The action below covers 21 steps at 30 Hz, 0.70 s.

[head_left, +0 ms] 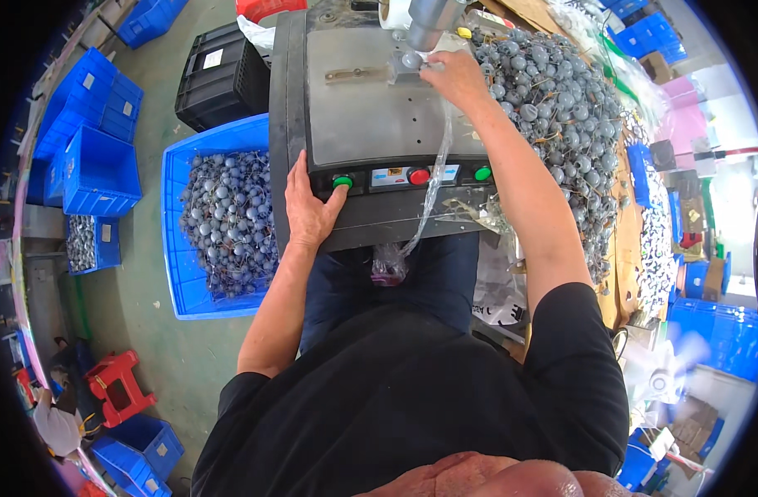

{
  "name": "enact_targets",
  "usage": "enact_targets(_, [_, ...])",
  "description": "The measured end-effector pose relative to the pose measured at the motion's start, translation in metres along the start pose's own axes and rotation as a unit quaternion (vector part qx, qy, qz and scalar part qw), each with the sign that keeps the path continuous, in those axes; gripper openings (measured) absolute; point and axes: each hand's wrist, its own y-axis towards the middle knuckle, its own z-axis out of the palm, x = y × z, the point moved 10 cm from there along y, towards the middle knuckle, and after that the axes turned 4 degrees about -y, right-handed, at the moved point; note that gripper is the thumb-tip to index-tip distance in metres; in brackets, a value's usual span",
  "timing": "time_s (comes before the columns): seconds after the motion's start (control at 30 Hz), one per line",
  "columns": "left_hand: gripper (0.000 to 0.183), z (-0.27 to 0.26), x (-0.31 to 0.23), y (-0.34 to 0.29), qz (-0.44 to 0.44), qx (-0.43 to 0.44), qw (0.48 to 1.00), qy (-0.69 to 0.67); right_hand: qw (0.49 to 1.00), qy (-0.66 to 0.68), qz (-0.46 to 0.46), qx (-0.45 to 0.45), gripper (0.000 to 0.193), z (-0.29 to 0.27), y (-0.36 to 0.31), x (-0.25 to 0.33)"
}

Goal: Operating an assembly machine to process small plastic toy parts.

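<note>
My left hand (308, 205) rests on the front left corner of a dark bench machine (354, 116), fingers stretched out. Its thumb lies on the left green push button (342, 181). Under the machine's metal ram (433, 25), a small round grey part (412, 60) sits at a metal fixture (402, 74). My right hand (458, 79) reaches there with its fingertips pinched at the part's right side; the exact grip is partly hidden. A clear plastic strip (437, 178) hangs from near that hand down over the machine's front edge.
Round grey parts with thin stems pile up on the right-hand bench (553, 108). More fill a blue crate (170, 240) on the left. A red button (418, 176) and another green button (482, 173) sit on the front panel. A black crate (222, 79) stands behind the blue one.
</note>
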Motion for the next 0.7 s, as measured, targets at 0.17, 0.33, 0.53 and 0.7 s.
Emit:
enact_targets(0.17, [0.096, 0.0, -0.004, 0.001, 0.002, 0.001, 1.0, -0.012, 0.992, -0.057, 0.099, 0.055, 0.034, -0.008, -0.038, -0.063])
enact_targets(0.33, [0.096, -0.001, -0.002, 0.0, 0.001, -0.009, 1.0, -0.008, 0.974, 0.159, 0.158, 0.036, 0.035, -0.055, -0.048, -0.059])
enact_targets(0.53, [0.098, 0.001, -0.002, 0.001, 0.004, 0.003, 1.0, -0.012, 0.951, 0.271, 0.148, 0.022, 0.033, -0.024, -0.082, 0.043])
enact_targets(0.7, [0.097, 0.0, 0.0, -0.001, 0.009, 0.01, 1.0, -0.008, 0.909, 0.358, 0.211, 0.001, 0.032, 0.017, -0.136, 0.025])
